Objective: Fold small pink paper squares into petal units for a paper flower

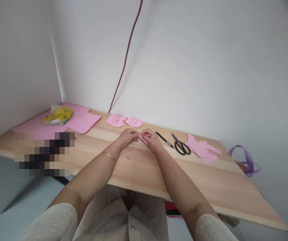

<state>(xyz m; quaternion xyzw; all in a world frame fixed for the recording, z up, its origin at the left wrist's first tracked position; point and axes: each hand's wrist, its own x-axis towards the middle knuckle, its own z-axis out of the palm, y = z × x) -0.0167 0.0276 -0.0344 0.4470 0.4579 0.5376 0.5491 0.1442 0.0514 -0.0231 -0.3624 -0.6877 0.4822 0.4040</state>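
Observation:
Both my hands meet over the middle of the wooden table [139, 167]. My left hand [128, 136] and my right hand [151, 140] pinch a small folded piece of pink paper [143, 138] between their fingertips, just above the tabletop. A gold bangle [108, 155] sits on my left wrist. Two cut pink paper shapes [124, 121] lie just beyond my hands, near the wall. Right of my right hand lie a black pen [164, 140] and black scissors [181, 146].
Pink paper scraps [202, 149] lie right of the scissors. Large pink sheets [76, 121] and a yellow tissue pack [57, 115] sit at the far left. A purple ribbon [246, 160] hangs off the right end. A red cable [126, 57] runs down the wall.

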